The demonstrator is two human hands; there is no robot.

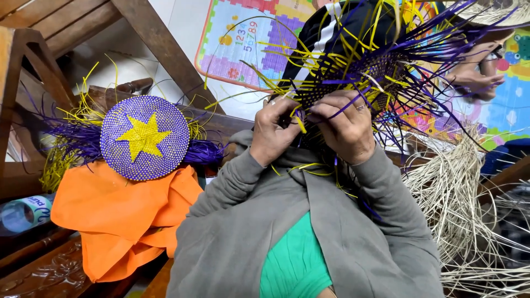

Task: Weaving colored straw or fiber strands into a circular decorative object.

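Woven piece (353, 74), purple and yellow, unfinished, held up in front of the chest, above the grey sleeves. Loose strands fan out from its rim in all directions, longest toward the upper right. Its woven body lies just beyond the fingertips, broad face tilted toward the camera; long axis hard to tell, roughly left-low to right-high.

Left hand (273, 132): closed, fingers pinching the near lower edge of the weave, a yellow strand running down past the thumb. Right hand (348, 127): closed too, knuckles up, gripping the same edge just beside the left, a purple strand crossing over its fingers. The two hands almost touch; both equally near the work, at its lower edge, with the rest of the piece standing away above and to the right of them.

Off to the left: finished round mat (144, 138), purple with a yellow star, resting on orange cloth (124, 215) on a wooden bench (33, 270). Plastic bottle (22, 212) at the bench's left edge. Pale undyed fibre bundle (464, 221) at right. Another person's hand (477, 72) beyond the strands, upper right.
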